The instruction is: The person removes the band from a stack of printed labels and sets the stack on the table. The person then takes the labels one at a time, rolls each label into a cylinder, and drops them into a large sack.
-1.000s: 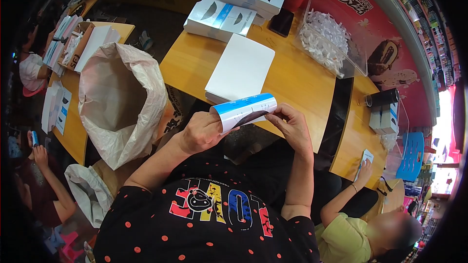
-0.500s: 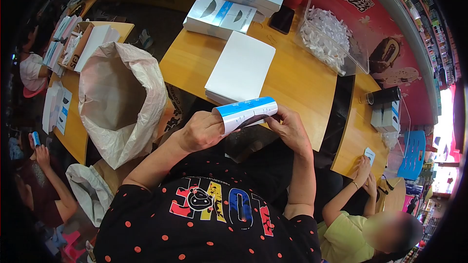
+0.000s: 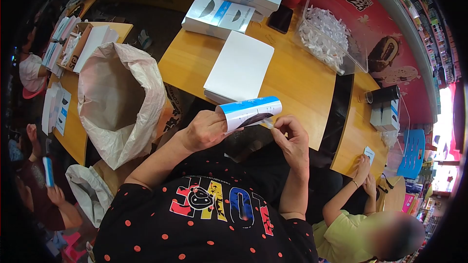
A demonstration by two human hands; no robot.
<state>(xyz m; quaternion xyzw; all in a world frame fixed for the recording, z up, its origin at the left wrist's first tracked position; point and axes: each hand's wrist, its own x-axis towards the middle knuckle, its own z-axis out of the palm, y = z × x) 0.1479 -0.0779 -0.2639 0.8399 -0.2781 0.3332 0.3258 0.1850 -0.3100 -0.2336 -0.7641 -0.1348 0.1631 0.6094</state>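
Note:
A blue and white printed sheet [image 3: 251, 112], curved over with a dark shape on it, is gripped at its left end by my left hand [image 3: 207, 129]. Just off the sheet's right end, my right hand [image 3: 291, 139] has its thumb and forefinger pinched together on a small whitish piece that is hard to make out. Directly beyond the sheet lies a stack of blank white sheets [image 3: 240, 65] on the wooden table [image 3: 297, 92].
Printed stacks [image 3: 217, 15], a phone [image 3: 280, 18] and a clear bin of white strips [image 3: 324, 36] stand at the back. A big white sack [image 3: 119, 102] is at the left. One co-worker [image 3: 346, 234] sits at the right, another at the far left.
My right hand has come away from the sheet's right end, its fingers pinched. The sheet has shifted slightly right in my left hand. The left co-worker's hands have moved apart.

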